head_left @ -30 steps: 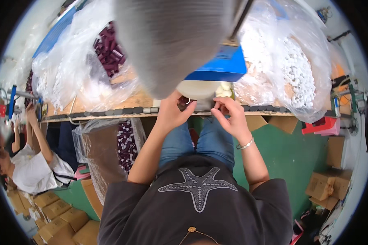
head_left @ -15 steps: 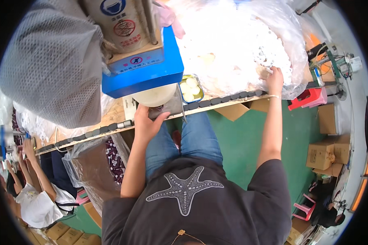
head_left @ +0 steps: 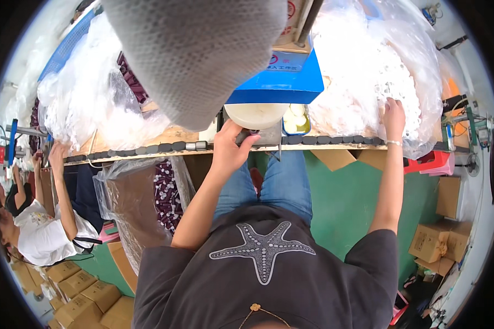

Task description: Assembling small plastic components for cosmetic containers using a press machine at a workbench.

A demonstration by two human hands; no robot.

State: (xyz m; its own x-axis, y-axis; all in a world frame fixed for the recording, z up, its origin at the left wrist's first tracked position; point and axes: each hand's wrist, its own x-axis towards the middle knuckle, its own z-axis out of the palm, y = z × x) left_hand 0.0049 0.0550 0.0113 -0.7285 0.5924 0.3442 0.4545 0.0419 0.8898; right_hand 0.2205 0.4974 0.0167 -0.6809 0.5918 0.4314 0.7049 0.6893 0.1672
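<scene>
My left hand (head_left: 231, 147) is at the table edge, thumb and fingers closed round a small dark purple part (head_left: 253, 131). That part sits just below the round white head (head_left: 256, 115) of a bench machine with a blue housing (head_left: 291, 82). To the right, my right hand (head_left: 393, 119) reaches over the edge into a heap of small white pieces (head_left: 396, 82) on clear plastic sheeting. Its fingers are bent at the heap; glare hides whatever they touch. Between the hands stands a small blue-rimmed tray (head_left: 297, 129) with pale round pieces.
Grey mesh cloth (head_left: 197, 49) hangs close in front, covering part of the machine. Dark padding (head_left: 335, 140) lines the table edge. Below on the left, a plastic-lined box (head_left: 132, 192) contains purple parts (head_left: 167, 192). A co-worker (head_left: 55, 225) sits at far left; cartons (head_left: 433, 241) stand at right.
The view has swung left, so the machine and table appear further right, uncovering more of the left side. My left hand stays under the machine head, my right hand at the white heap.
</scene>
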